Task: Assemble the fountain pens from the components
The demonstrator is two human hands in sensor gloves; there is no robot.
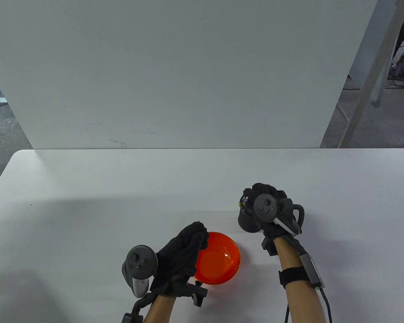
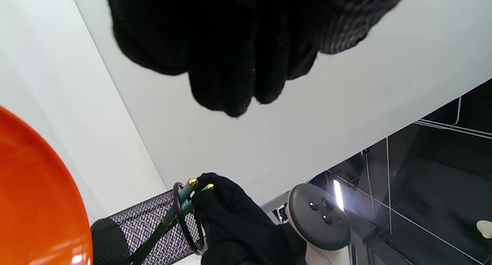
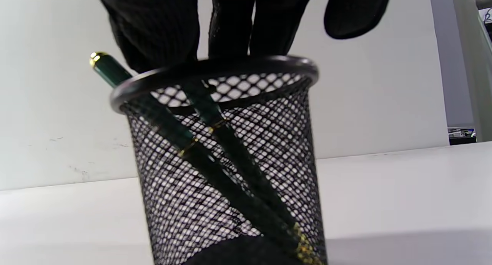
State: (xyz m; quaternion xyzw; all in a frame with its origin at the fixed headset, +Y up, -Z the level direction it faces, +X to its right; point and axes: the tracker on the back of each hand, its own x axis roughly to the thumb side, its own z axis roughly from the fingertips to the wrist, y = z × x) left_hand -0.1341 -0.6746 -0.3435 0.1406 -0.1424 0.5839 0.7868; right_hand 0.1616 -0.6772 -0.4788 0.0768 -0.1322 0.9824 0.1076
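A black mesh pen cup [image 3: 230, 169] stands on the white table [image 1: 87, 208] with two green, gold-trimmed pens in it. One pen [image 3: 115, 75] leans over the cup's left rim. My right hand [image 3: 215, 53] reaches into the cup's mouth and pinches the top of the other pen [image 3: 209, 111]. In the table view the right hand [image 1: 247, 198] covers the cup [image 1: 245, 222]. My left hand [image 1: 200, 232] hovers at the left rim of an orange bowl [image 1: 222, 259], fingers [image 2: 230, 96] loosely curled, holding nothing that I can see.
A white upright board [image 1: 175, 74] closes off the table's far edge. Bare tabletop spreads to the left and right of the hands. The bowl [image 2: 34, 203] lies just left of the cup [image 2: 146, 226].
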